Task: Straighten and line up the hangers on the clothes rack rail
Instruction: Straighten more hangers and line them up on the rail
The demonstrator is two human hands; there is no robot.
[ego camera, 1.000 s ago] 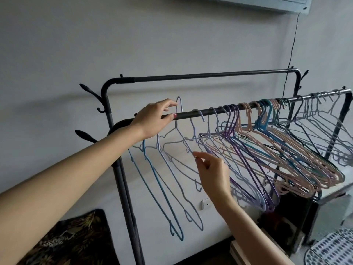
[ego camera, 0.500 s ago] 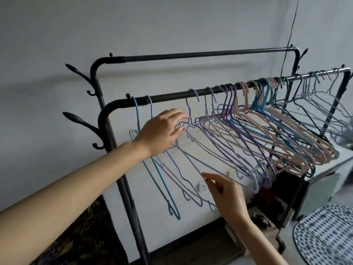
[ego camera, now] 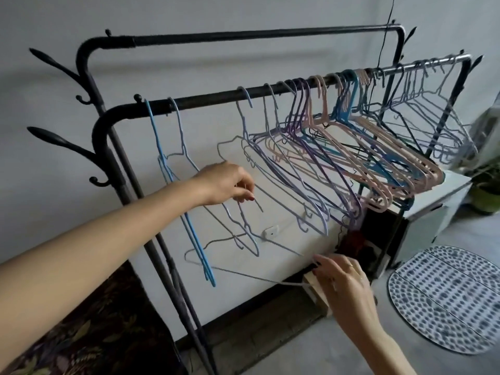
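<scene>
**Two hands on a loose wire hanger below the rail**

Two hands work under the front rail (ego camera: 270, 92) of a black clothes rack. The left hand (ego camera: 224, 184) reaches in with fingers curled downward, its grip pinched on thin grey wire among the left-side hangers. The right hand (ego camera: 343, 280) sits lower, near the floor, fingers bent and pinching the end of a pale wire hanger (ego camera: 243, 274) that lies nearly flat beneath the others — whether it hooks the rail cannot be told.

On the rail, a blue hanger (ego camera: 194, 239) and a light one beside it dangle near the left bend. Farther right, a dense bunch of purple, pink and teal hangers (ego camera: 365, 158) slants together, with grey wire ones at the far end.

A dotted mat (ego camera: 443, 299) lies on the floor at right, beside a white cabinet (ego camera: 433, 209).
</scene>
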